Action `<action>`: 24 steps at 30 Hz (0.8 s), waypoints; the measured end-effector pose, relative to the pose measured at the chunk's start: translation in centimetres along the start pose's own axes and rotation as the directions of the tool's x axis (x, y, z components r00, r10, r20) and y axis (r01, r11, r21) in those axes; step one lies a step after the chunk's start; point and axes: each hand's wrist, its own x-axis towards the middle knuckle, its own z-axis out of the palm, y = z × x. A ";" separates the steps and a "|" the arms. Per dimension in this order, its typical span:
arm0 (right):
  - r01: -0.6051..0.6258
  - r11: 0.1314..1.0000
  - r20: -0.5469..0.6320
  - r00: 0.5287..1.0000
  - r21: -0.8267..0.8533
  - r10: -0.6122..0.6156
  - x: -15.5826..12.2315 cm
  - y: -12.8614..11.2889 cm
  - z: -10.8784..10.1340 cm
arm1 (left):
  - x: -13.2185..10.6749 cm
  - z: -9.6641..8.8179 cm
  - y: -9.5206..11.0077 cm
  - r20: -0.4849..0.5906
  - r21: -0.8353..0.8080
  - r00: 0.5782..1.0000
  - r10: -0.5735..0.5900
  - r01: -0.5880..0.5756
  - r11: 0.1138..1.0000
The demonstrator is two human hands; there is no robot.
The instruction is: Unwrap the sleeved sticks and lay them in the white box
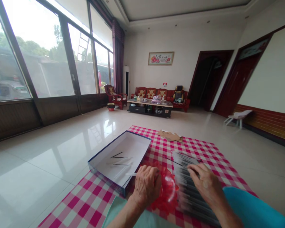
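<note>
A bright, wide room
We saw tall windows [49, 53] at left, a glossy pale floor [49, 158], a red sofa [152, 92] behind a low table [149, 104], and dark doors [237, 82] at right.

Left hand [146, 185] hides part of the red wrapper [168, 193]; sticks [188, 193] under the right hand [205, 183] are blurred; both forearms [123, 215] are cut off by the lower edge

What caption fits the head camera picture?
Left hand over red plastic, right hand on a row of thin sticks, open box alongside.
</note>
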 end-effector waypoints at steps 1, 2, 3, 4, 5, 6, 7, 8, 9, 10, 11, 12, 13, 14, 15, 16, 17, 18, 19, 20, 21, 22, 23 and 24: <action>0.018 0.999 0.031 0.999 0.045 -0.020 0.6 -1.3 0.6 | 0.1 -0.2 0.2 -0.007 -0.012 1.000 0.015 -0.015 1.000; 0.042 0.995 0.057 0.997 0.087 -0.047 1.1 -2.7 1.4 | 0.3 -0.3 0.4 -0.015 -0.023 0.999 0.031 -0.031 0.999; 0.072 0.987 0.085 0.993 0.140 -0.084 1.7 -4.2 2.2 | 0.4 -0.5 0.5 -0.025 -0.030 0.999 0.045 -0.046 0.998; 0.091 0.977 0.101 0.988 0.195 -0.113 2.2 -5.5 3.1 | 0.5 -0.7 0.7 -0.035 -0.034 0.998 0.058 -0.059 0.998; 0.100 0.962 0.120 0.984 0.256 -0.134 2.7 -6.8 4.0 | 0.6 -0.8 0.8 -0.043 -0.037 0.997 0.068 -0.069 0.997; 0.100 0.944 0.124 0.982 0.313 -0.145 3.1 -7.8 4.9 | 0.7 -0.9 0.9 -0.052 -0.040 0.996 0.074 -0.076 0.996; 0.102 0.933 0.133 0.979 0.345 -0.157 3.5 -8.6 5.8 | 0.8 -1.0 0.9 -0.058 -0.045 0.995 0.076 -0.078 0.996; 0.103 0.922 0.139 0.976 0.373 -0.166 3.8 -9.3 6.6 | 0.8 -1.1 0.9 -0.061 -0.051 0.995 0.076 -0.079 0.996; 0.103 0.912 0.142 0.975 0.398 -0.172 4.0 -9.7 7.2 | 0.9 -1.2 0.8 -0.063 -0.058 0.995 0.073 -0.077 0.995; 0.100 0.903 0.143 0.974 0.419 -0.174 4.1 -10.0 7.8 | 0.9 -1.3 0.6 -0.062 -0.064 0.996 0.067 -0.071 0.995; 0.092 0.893 0.141 0.975 0.441 -0.170 4.1 -10.1 8.1 | 0.9 -1.3 0.5 -0.060 -0.067 0.997 0.058 -0.062 0.996; 0.078 0.883 0.135 0.978 0.463 -0.157 4.0 -10.2 8.3 | 0.9 -1.3 0.3 -0.057 -0.066 0.997 0.047 -0.051 0.997; 0.059 0.875 0.126 0.983 0.481 -0.136 3.8 -10.1 8.2 | 0.8 -1.2 0.1 -0.054 -0.064 0.998 0.037 -0.041 0.997; 0.038 0.868 0.117 0.987 0.496 -0.110 3.4 -10.0 7.9 | 0.7 -1.2 -0.1 -0.051 -0.061 0.998 0.031 -0.035 0.998; 0.020 0.865 0.106 0.991 0.501 -0.084 2.9 -9.8 7.4 | 0.7 -1.2 -0.2 -0.043 -0.061 0.999 0.032 -0.034 0.998; -0.013 0.856 0.104 0.993 0.517 -0.048 2.3 -9.6 6.8 | 0.6 -1.1 -0.3 -0.032 -0.066 0.999 0.042 -0.044 0.997; -0.073 0.830 0.124 0.992 0.553 0.004 1.6 -9.4 6.0 | 0.5 -1.1 -0.2 -0.019 -0.077 0.998 0.058 -0.059 0.995; -0.156 0.783 0.172 0.983 0.603 0.064 0.9 -9.2 5.2 | 0.4 -1.2 0.0 -0.006 -0.097 0.997 0.079 -0.079 0.992; -0.269 0.698 0.254 0.959 0.664 0.129 0.1 -9.0 4.4 | 0.4 -1.3 0.2 0.008 -0.125 0.994 0.106 -0.104 0.987; -0.390 0.585 0.357 0.917 0.711 0.178 -0.6 -8.8 3.7 | 0.3 -1.5 0.6 0.021 -0.162 0.990 0.139 -0.134 0.978; -0.503 0.451 0.464 0.862 0.738 0.203 -1.3 -8.7 3.0 | 0.3 -1.6 1.1 0.031 -0.206 0.983 0.180 -0.170 0.964; -0.590 0.316 0.556 0.807 0.743 0.200 -1.8 -8.6 2.4 | 0.3 -1.9 1.7 0.035 -0.258 0.973 0.227 -0.210 0.943; -0.645 0.202 0.619 0.764 0.737 0.183 -2.3 -8.6 2.0 | 0.2 -2.1 2.4 0.036 -0.314 0.960 0.278 -0.253 0.915; -0.677 0.104 0.659 0.734 0.729 0.164 -2.7 -8.7 1.6 | 0.1 -2.2 3.0 0.030 -0.370 0.945 0.325 -0.292 0.882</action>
